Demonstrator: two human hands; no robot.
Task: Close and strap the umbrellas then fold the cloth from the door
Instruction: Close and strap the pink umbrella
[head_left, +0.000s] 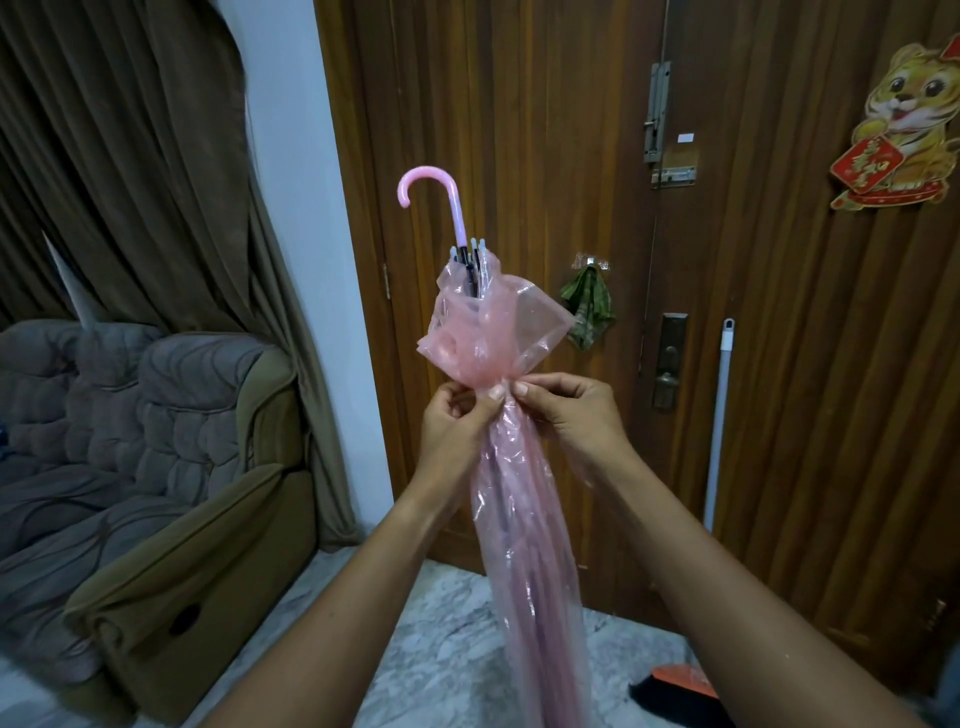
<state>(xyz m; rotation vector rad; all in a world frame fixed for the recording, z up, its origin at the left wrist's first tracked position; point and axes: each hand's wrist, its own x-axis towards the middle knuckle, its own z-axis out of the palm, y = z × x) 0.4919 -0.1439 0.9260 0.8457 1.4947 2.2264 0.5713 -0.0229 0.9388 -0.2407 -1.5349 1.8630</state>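
Wooden door (545, 156), marble floor (441, 649); hands pinch pink umbrella (519, 493).

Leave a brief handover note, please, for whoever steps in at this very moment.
Hands: the left hand grips the gathered canopy of the pink umbrella; the right hand pinches the same spot from the other side.
Things: the umbrella is held handle up in front of the door; the green cloth hangs from a hook on the door.
Done: the umbrella is closed and its canopy is bunched at the hands.
Left: I cannot tell whether the strap is fastened, so check it. No other umbrella is in view. The cloth is not yet taken down or folded.
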